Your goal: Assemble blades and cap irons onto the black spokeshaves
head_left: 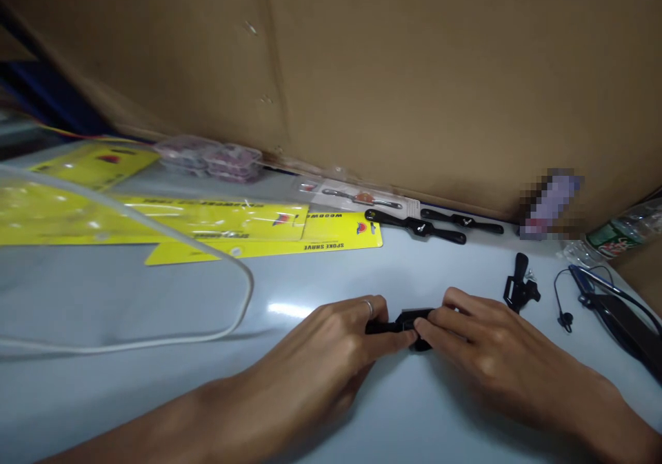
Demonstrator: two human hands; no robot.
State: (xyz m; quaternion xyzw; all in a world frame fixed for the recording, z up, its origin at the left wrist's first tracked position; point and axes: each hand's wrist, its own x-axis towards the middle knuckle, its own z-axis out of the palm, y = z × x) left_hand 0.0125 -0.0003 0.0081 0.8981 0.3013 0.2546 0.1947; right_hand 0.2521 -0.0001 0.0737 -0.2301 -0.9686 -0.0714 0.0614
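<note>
Just above the grey table, a black spokeshave is gripped between both of my hands, its middle part showing and much of the rest covered by fingers. My left hand, with a ring on one finger, is closed around its left handle, the thumb reaching toward the middle. Closed on its right side is my right hand, with thumb and fingertips pressed at the middle. Two more black spokeshaves lie behind, a nearer one and a farther one. To the right rests another black spokeshave part beside small screws.
Yellow "SPOKE SHAVE" cards and clear packaging cover the left back. A white cable loops over the left side. Plastic boxes stand by the cardboard wall. On the right are a plastic bottle, an earphone and a dark device.
</note>
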